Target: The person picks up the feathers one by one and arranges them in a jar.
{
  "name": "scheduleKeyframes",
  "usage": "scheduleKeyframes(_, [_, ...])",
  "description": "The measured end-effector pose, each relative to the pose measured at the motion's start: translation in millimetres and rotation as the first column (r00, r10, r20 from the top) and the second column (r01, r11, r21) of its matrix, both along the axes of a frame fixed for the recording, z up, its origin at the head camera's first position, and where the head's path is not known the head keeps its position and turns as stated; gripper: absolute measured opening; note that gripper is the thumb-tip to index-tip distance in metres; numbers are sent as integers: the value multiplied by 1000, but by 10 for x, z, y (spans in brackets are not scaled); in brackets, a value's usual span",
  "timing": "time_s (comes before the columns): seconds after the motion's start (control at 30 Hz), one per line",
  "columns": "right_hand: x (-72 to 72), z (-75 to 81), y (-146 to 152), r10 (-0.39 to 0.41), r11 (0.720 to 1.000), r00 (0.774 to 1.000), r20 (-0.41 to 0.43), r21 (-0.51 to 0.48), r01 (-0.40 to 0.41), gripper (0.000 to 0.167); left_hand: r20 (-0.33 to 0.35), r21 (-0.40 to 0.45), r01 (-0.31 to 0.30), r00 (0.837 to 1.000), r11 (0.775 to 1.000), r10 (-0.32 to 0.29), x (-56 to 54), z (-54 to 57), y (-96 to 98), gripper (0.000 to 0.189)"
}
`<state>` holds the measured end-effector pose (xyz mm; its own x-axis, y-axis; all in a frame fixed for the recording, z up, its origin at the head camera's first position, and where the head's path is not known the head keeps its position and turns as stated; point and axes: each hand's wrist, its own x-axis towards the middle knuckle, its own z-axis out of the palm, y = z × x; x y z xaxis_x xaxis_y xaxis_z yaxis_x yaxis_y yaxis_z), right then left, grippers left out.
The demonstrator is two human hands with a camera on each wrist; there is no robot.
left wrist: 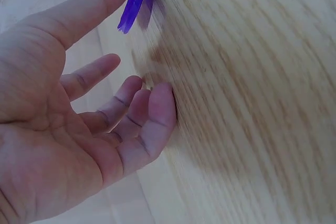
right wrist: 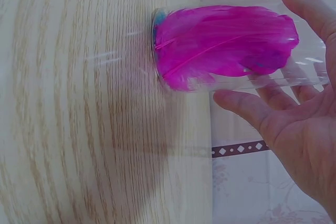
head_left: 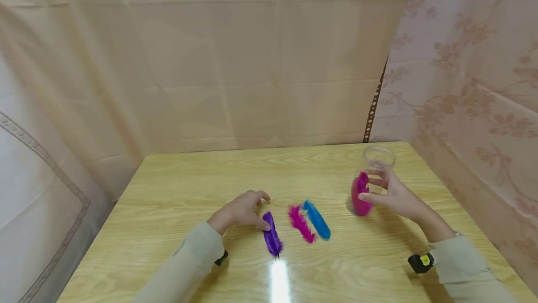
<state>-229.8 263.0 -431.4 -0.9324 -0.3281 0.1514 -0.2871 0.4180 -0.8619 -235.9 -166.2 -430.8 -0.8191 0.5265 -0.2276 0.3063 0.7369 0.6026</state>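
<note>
Beige cloth behind wood-grain table

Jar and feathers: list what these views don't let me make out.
Right wrist: how many feathers the jar holds; pink in front hides the rest.
Head: the jar's lower right side, behind the right hand.
Left wrist: the purple feather's far end, cut off by the top edge.
Left wrist: most of the blue feather, likewise cut off.
</note>
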Motion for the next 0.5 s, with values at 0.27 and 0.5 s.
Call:
scheduleKeyframes(0.27, [2,4,12,3,1000,1000,-10,-1,-3,87,0,18,-5,1000,1000,5,1,-40,15,79])
scheduleKeyframes(0.5, [5,0,2,3,1000,1000,3,-3,-3,87,-56,-46,19,998,999,-21,26,-55,56,82])
